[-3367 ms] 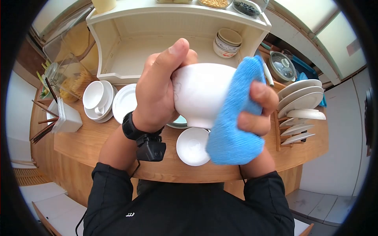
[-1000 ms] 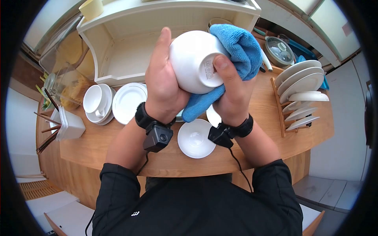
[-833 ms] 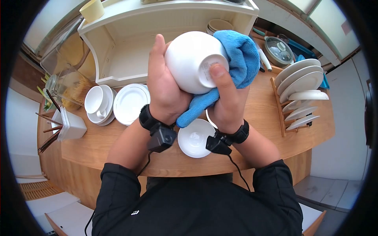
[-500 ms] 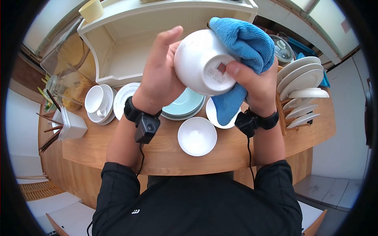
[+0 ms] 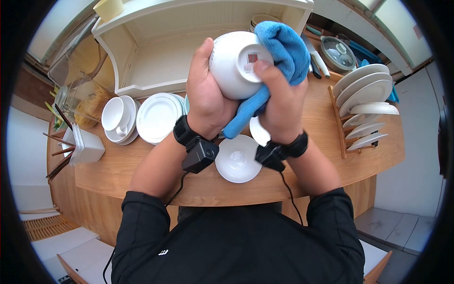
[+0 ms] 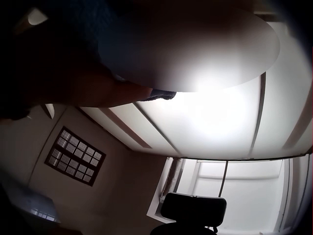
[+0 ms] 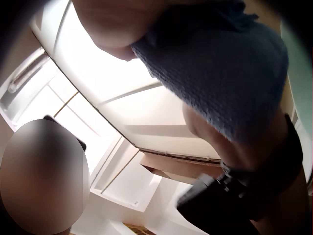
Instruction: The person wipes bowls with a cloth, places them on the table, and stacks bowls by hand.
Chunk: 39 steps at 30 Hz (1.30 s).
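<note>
A white bowl is held up over the table in the head view, tilted so its foot ring and a small red mark face the camera. My left hand holds its left side, thumb along the wall. On the other side my right hand grips a blue cloth against the bowl, the thumb over its base. One end of the cloth hangs below the bowl. In the right wrist view the blue cloth covers much of the hand. The bowl's inside is hidden from the head camera.
Below the hands a white bowl stands on the table, partly overlapping another dish. Stacked plates, a cup and a chopstick holder are left. To the right stand a plate rack, a lidded pot and knives. A white shelf lies behind.
The bowl has turned from its side view to show its base, and the cloth has shifted round its right side. Since half a second ago both hands have moved closer together.
</note>
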Tool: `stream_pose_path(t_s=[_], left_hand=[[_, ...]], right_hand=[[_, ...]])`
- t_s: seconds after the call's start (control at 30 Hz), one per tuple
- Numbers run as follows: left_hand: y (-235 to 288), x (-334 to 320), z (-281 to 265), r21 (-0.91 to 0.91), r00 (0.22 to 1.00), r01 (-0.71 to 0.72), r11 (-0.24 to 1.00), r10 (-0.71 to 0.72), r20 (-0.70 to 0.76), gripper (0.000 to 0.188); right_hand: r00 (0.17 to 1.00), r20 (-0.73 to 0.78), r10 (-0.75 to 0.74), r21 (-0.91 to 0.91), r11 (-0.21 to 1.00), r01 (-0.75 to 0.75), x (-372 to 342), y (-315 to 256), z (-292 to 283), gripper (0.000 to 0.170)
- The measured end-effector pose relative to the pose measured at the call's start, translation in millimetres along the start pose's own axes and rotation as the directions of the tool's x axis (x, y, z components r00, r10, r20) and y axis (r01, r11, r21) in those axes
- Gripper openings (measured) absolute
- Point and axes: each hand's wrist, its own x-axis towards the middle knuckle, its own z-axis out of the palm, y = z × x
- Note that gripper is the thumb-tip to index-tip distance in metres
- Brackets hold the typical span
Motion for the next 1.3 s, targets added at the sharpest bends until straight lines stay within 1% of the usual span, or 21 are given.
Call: stream_pose_path(t_s=[0.07,0.17,0.27,0.4,0.47,0.5,0.67,0.7,0.77,0.8,0.83,0.9,0.93,0.97,1.0,1.03,1.07,1.1,1.17,1.23,1.3], left_hand=[[5.3,9.1,-8.1,-0.122,0.989,0.118,0.986,-0.105,0.108,0.059],[25.6,20.9,-16.3,0.036,0.905,0.315,0.948,-0.312,0.288,0.069],[31.0,28.8,-23.8,0.055,0.848,0.358,0.932,-0.349,0.399,0.07],[29.0,22.3,-15.1,0.061,0.894,0.29,0.955,-0.293,0.338,0.066],[23.2,16.2,-9.3,-0.015,0.938,0.176,0.984,-0.163,0.305,0.066],[19.4,11.4,-6.0,-0.084,0.963,0.063,0.994,-0.039,0.267,0.066],[8.6,-9.0,9.6,0.011,0.995,-0.058,0.998,0.057,0.078,0.066],[7.6,-7.1,8.1,0.01,0.995,-0.061,0.998,0.06,0.081,0.066],[10.7,4.4,5.0,0.105,0.996,-0.023,0.994,0.014,0.094,0.063],[24.3,7.6,1.4,0.18,0.96,0.183,0.966,-0.215,0.177,0.06],[34.7,13.1,-9.8,0.321,0.916,0.225,0.92,-0.312,0.251,0.06],[36.5,11.5,-11.9,0.237,0.888,0.201,0.951,-0.279,0.366,0.062],[11.2,16.4,-17.8,0.264,0.979,0.046,0.964,-0.096,0.179,0.059],[18.4,-1.7,-7.3,0.704,0.823,-0.567,0.429,0.322,0.467,0.056],[33.3,-6.4,12.8,0.414,0.964,-0.02,0.91,-0.091,0.248,0.054],[35.1,-3.4,12.2,0.397,0.937,-0.139,0.907,-0.01,0.35,0.056],[36.4,-6.4,13.0,0.359,0.957,-0.101,0.928,-0.009,0.291,0.056],[39.3,-2.4,2.5,0.642,0.872,-0.476,0.601,0.231,0.431,0.059],[11.6,-11.3,16.9,0.341,0.886,-0.46,0.82,0.401,0.232,0.06],[9.4,-23.8,21.9,0.187,0.924,-0.381,0.906,0.382,0.032,0.056],[4.5,-21.4,18.1,0.182,0.936,-0.352,0.918,0.351,0.039,0.052]], right_hand=[[0.992,0.094,0.088,-0.028,0.996,-0.086,15.8,-12.3,-12.6,0.045],[0.94,0.294,0.173,-0.252,0.963,-0.099,34.1,-44.0,-28.6,0.04],[0.914,0.347,0.211,-0.349,0.933,-0.083,29.8,-46.7,-21.8,0.043],[0.896,0.389,0.215,-0.29,0.952,-0.103,25.5,-28.8,-25.6,0.047],[0.983,0.154,0.101,-0.108,0.991,-0.085,13.2,-12.8,-11.9,0.052],[0.995,0.104,-0.001,-0.171,0.985,0.018,9.4,-4.3,-6.3,0.05],[0.99,0.059,-0.13,-0.107,0.985,0.136,4.7,-1.8,2.9,0.049],[0.989,0.062,-0.133,-0.106,0.985,0.139,7.8,-8.9,0.1,0.049],[0.985,0.118,0.124,-0.181,0.978,-0.101,22.3,-35.3,-14.7,0.053],[0.956,0.196,0.219,-0.325,0.934,-0.147,32.1,-54.8,-24.0,0.055],[0.95,0.223,0.217,-0.378,0.918,-0.121,33.6,-65.0,-33.6,0.05],[0.899,0.437,-0.004,-0.369,0.911,0.184,38.0,-63.6,-34.7,0.06],[0.875,0.484,0.024,-0.48,0.843,0.242,37.0,-66.2,-31.3,0.065],[0.849,0.525,0.06,-0.572,0.764,0.299,31.8,-68.3,-26.4,0.07],[0.895,0.445,0.029,-0.537,0.808,0.241,23.7,-64.0,-19.8,0.071],[0.938,0.334,0.092,-0.566,0.815,0.121,15.9,-62.2,-17.6,0.067],[0.973,0.1,0.208,-0.647,0.757,-0.096,-4.9,-56.2,-32.2,0.06],[0.992,0.1,0.074,-0.619,0.785,0.004,-7.9,-26.4,-102.6,0.047],[0.977,-0.204,0.058,-0.227,0.968,-0.105,-18.1,-2.3,-36.9,0.054],[0.944,-0.095,0.315,0.123,0.945,-0.303,-22.9,0.3,-11.4,0.055],[0.952,-0.096,0.291,0.031,0.957,-0.289,-19.7,-0.7,-18.6,0.053]])
